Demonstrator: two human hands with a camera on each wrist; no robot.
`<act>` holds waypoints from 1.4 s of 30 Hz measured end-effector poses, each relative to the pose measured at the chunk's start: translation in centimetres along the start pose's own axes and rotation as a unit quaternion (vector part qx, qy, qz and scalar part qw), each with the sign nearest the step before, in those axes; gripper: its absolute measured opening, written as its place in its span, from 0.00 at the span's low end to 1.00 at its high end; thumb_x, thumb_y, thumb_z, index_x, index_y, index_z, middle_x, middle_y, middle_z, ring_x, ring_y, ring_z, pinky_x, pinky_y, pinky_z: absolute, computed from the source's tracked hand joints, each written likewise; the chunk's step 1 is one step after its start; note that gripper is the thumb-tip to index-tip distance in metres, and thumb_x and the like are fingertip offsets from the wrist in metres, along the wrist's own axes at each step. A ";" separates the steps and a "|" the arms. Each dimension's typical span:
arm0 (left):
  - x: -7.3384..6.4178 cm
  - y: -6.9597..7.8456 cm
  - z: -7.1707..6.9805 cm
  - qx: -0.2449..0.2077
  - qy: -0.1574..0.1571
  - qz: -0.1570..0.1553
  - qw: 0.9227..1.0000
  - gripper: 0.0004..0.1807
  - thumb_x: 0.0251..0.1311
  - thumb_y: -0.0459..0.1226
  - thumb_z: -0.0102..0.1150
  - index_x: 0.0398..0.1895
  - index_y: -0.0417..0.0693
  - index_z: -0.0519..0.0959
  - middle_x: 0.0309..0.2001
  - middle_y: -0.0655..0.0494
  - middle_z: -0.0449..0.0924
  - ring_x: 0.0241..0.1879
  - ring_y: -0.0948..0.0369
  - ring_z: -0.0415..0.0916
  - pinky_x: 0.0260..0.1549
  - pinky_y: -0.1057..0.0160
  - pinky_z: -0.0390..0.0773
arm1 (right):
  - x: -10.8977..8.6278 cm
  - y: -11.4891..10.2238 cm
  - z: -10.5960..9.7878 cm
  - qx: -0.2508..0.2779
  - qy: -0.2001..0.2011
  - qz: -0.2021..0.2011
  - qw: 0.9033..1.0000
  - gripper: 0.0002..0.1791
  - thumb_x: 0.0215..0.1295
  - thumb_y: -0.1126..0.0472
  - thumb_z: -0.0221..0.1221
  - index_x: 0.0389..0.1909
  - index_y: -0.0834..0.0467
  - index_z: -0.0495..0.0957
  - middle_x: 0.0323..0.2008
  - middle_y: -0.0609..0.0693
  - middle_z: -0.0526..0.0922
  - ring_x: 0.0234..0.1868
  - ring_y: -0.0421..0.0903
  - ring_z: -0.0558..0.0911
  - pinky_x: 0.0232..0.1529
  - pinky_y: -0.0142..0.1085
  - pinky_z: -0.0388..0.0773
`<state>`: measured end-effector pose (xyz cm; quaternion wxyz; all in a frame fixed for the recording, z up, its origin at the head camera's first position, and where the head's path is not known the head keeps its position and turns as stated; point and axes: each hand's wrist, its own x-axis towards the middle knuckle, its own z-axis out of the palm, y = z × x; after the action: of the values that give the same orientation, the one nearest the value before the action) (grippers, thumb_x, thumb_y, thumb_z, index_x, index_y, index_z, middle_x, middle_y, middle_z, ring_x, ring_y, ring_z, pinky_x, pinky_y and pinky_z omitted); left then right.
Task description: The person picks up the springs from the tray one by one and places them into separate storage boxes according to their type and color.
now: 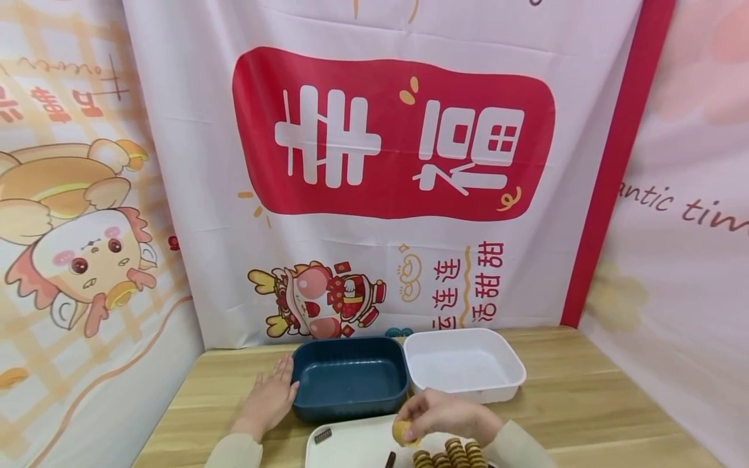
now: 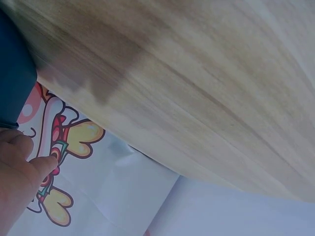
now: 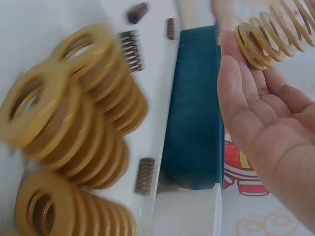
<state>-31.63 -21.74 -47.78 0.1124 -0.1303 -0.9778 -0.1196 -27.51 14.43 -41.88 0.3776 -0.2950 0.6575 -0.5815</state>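
Note:
My right hand (image 1: 450, 416) pinches a yellow coil spring (image 1: 401, 431) above the white tray (image 1: 351, 437); the right wrist view shows its open coils (image 3: 273, 37) at the fingertips. My left hand (image 1: 269, 400) rests with extended fingers against the left wall of the dark blue bin (image 1: 351, 409). In the left wrist view only part of that hand (image 2: 22, 169) appears, next to the bin. Several large yellow springs (image 3: 69, 123) stand on the tray. Small dark springs lie there too, one a brown spring (image 3: 144, 176), another a black spring (image 3: 131, 51).
A white bin (image 1: 497, 392) stands to the right of the blue bin, close beside it. Both sit behind the tray on a wooden table (image 1: 585, 396). A printed cloth (image 1: 222, 279) hangs behind them, with more cloth at either side.

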 end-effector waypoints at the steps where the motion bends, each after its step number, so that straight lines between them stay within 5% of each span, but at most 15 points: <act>1: 0.0 0.0 0.0 0.000 0.000 0.000 1.000 0.30 0.70 0.40 0.45 0.67 0.26 0.59 0.69 0.33 0.55 0.69 0.40 0.52 0.61 0.32 0.51 | 0.0 -0.1 -0.3 0.032 -0.008 -0.003 0.999 0.16 0.62 0.67 0.54 0.48 0.72 0.76 0.36 0.48 0.83 0.36 0.37 0.80 0.40 0.28 0.77; 5: 0.0 0.1 -0.1 0.002 -0.002 -0.003 1.000 0.30 0.70 0.41 0.45 0.66 0.26 0.59 0.69 0.33 0.56 0.69 0.40 0.52 0.60 0.32 0.51 | 0.2 -0.8 -1.4 0.131 -0.014 -0.007 0.991 0.14 0.68 0.63 0.47 0.44 0.62 0.80 0.38 0.49 0.84 0.40 0.40 0.83 0.45 0.33 0.78; 8: 0.1 0.1 -0.2 0.006 -0.005 -0.003 1.000 0.30 0.70 0.41 0.45 0.67 0.26 0.60 0.69 0.33 0.56 0.69 0.41 0.53 0.60 0.32 0.52 | 0.2 -1.5 -2.3 0.172 0.032 0.003 0.985 0.13 0.70 0.59 0.47 0.40 0.58 0.80 0.38 0.51 0.84 0.41 0.43 0.83 0.50 0.38 0.77; 15: 0.0 0.2 -0.3 0.007 -0.009 -0.003 1.000 0.30 0.70 0.41 0.45 0.67 0.26 0.59 0.69 0.33 0.56 0.69 0.41 0.52 0.61 0.33 0.52 | 0.6 -2.5 -5.0 0.201 0.186 0.021 0.961 0.17 0.69 0.53 0.51 0.45 0.65 0.73 0.38 0.56 0.83 0.42 0.48 0.83 0.51 0.41 0.77; 22: -0.1 0.2 -0.4 0.010 -0.008 -0.003 1.000 0.30 0.70 0.41 0.45 0.67 0.26 0.59 0.69 0.34 0.56 0.69 0.41 0.53 0.61 0.33 0.52 | 1.0 -2.2 -8.1 0.230 0.234 0.020 0.944 0.20 0.70 0.51 0.52 0.45 0.66 0.72 0.39 0.57 0.82 0.43 0.49 0.81 0.50 0.40 0.77; 29: 0.2 0.3 -0.2 0.017 -0.012 -0.001 1.000 0.30 0.70 0.41 0.46 0.67 0.26 0.60 0.69 0.34 0.56 0.69 0.42 0.53 0.61 0.34 0.52 | 1.9 -1.1 -10.5 0.255 0.318 0.034 0.912 0.27 0.68 0.51 0.55 0.54 0.70 0.67 0.44 0.61 0.79 0.47 0.53 0.79 0.61 0.45 0.68; 32: 0.2 0.5 -0.1 0.017 -0.015 0.001 1.000 0.30 0.70 0.41 0.45 0.67 0.26 0.60 0.69 0.34 0.56 0.69 0.42 0.53 0.61 0.34 0.52 | 2.4 -0.2 -11.2 0.243 0.364 0.040 0.898 0.26 0.66 0.55 0.58 0.56 0.70 0.65 0.44 0.61 0.78 0.45 0.53 0.79 0.60 0.48 0.69; 37: 0.0 0.8 0.0 0.012 -0.021 -0.005 1.000 0.31 0.70 0.42 0.45 0.67 0.27 0.59 0.70 0.35 0.55 0.69 0.42 0.53 0.62 0.35 0.52 | 2.9 1.3 -11.8 0.170 0.389 0.063 0.903 0.15 0.62 0.61 0.62 0.45 0.66 0.74 0.35 0.56 0.80 0.35 0.48 0.79 0.50 0.43 0.77; 40: 0.0 0.6 -0.1 0.012 -0.018 -0.007 1.000 0.31 0.70 0.41 0.45 0.67 0.27 0.59 0.70 0.35 0.55 0.69 0.42 0.53 0.62 0.35 0.52 | 3.6 1.8 -11.7 0.037 0.390 0.087 0.916 0.09 0.56 0.63 0.66 0.33 0.65 0.81 0.25 0.51 0.78 0.26 0.43 0.75 0.38 0.37 0.78; 42: -0.1 0.4 -0.2 0.017 -0.014 -0.008 1.000 0.31 0.70 0.42 0.45 0.67 0.27 0.59 0.70 0.35 0.55 0.69 0.42 0.53 0.62 0.35 0.52 | 4.1 1.9 -11.6 -0.089 0.389 0.102 0.911 0.08 0.51 0.63 0.69 0.28 0.64 0.82 0.22 0.49 0.78 0.25 0.43 0.73 0.34 0.35 0.76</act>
<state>-31.41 -21.41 -47.51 0.0997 -0.1226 -0.9821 -0.1023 -39.35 17.61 -43.91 0.1212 -0.0093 0.8277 -0.5478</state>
